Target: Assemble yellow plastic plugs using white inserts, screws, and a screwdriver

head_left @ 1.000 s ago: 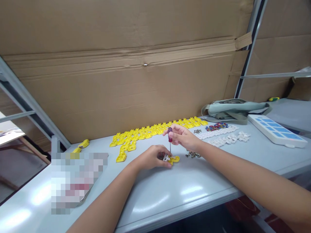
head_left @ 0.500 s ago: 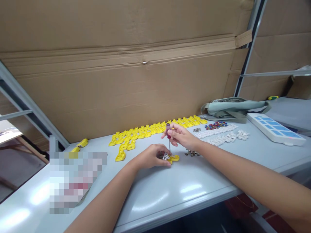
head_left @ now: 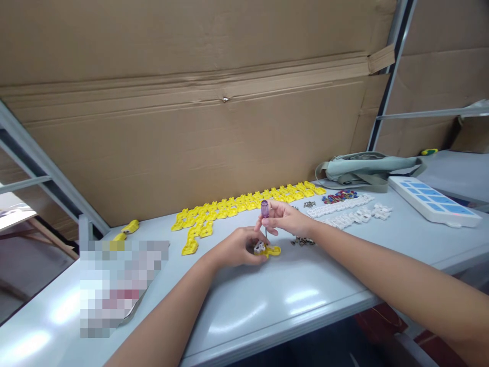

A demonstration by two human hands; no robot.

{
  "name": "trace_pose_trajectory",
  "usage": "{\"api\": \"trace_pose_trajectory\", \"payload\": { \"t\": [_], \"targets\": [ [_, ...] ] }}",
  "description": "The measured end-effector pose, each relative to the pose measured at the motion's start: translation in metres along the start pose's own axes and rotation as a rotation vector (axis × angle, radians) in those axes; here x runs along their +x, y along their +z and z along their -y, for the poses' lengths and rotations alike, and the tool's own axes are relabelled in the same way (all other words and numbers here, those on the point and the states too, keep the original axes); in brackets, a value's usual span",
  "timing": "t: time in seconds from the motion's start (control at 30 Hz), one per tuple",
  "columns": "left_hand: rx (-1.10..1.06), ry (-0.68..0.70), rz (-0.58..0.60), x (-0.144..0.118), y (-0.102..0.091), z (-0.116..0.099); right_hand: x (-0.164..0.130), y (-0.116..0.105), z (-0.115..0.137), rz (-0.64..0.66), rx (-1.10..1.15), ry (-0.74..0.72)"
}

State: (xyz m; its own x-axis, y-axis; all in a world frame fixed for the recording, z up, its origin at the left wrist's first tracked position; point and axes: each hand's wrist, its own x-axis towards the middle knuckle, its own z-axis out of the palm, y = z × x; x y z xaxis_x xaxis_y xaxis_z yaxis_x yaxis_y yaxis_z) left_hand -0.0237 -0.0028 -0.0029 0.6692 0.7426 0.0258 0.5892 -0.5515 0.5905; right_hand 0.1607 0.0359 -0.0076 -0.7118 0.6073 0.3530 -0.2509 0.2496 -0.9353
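Observation:
My left hand (head_left: 244, 247) is closed around the left end of a yellow plastic shell (head_left: 273, 251), which lies low on the table with a white insert (head_left: 260, 247) seated in it. Between the fingers of my right hand (head_left: 284, 216) is a screwdriver (head_left: 265, 210) with a purple handle, held upright. Its shaft points down at the shell; the tip is hidden by my left fingers. Small metal pieces (head_left: 304, 241) lie in a pile just right of the shell. Behind my hands, rows of yellow shells (head_left: 229, 205) stretch along the cardboard.
To the right are white plastic parts (head_left: 353, 219), red and blue pieces (head_left: 340, 197), small screws (head_left: 309, 204), a pale green bag (head_left: 367, 169) and a white case with blue panels (head_left: 435, 203). Joined yellow pieces (head_left: 132, 226) lie left, near a blurred packet (head_left: 132, 290). Cardboard (head_left: 198, 148) walls the back.
The screwdriver handle and my right hand have come down slightly, closer to the yellow shell. My left hand keeps its hold on the shell.

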Motion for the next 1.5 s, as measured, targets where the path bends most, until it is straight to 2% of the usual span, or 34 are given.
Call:
{"api": "trace_pose_trajectory", "payload": {
  "t": [0.13, 0.27, 0.43, 0.63, 0.83, 1.0, 1.17, 1.3, 1.4, 1.5],
  "targets": [
    [0.004, 0.076, 0.004, 0.0, 0.0, -0.002, 0.001, 0.0, -0.003, 0.098, 0.005, 0.023],
    [-0.02, 0.121, 0.012, 0.001, -0.001, -0.002, 0.001, 0.002, -0.007, 0.081, 0.041, 0.065],
    [-0.03, 0.099, 0.019, 0.0, -0.002, -0.002, 0.0, 0.004, -0.007, 0.028, -0.018, 0.113],
    [0.027, 0.062, 0.026, 0.0, -0.002, 0.0, 0.001, -0.003, -0.009, -0.006, -0.048, 0.047],
    [0.042, 0.06, 0.028, -0.001, -0.004, -0.001, 0.0, -0.01, -0.013, 0.098, -0.157, 0.02],
    [-0.014, 0.043, 0.024, -0.001, -0.003, -0.003, -0.001, -0.009, -0.005, 0.126, -0.278, -0.026],
    [-0.096, -0.024, -0.042, 0.003, 0.003, -0.007, -0.001, -0.004, 0.002, 0.121, -0.381, -0.043],
    [-0.121, -0.024, -0.061, 0.005, 0.005, -0.006, -0.001, 0.0, 0.0, 0.128, -0.247, 0.018],
    [-0.072, -0.031, -0.063, 0.005, 0.006, -0.006, -0.001, 0.0, -0.007, 0.072, -0.089, 0.08],
    [-0.03, -0.039, -0.077, 0.005, 0.006, -0.009, 0.0, -0.003, -0.014, 0.036, -0.029, 0.086]
  ]
}}
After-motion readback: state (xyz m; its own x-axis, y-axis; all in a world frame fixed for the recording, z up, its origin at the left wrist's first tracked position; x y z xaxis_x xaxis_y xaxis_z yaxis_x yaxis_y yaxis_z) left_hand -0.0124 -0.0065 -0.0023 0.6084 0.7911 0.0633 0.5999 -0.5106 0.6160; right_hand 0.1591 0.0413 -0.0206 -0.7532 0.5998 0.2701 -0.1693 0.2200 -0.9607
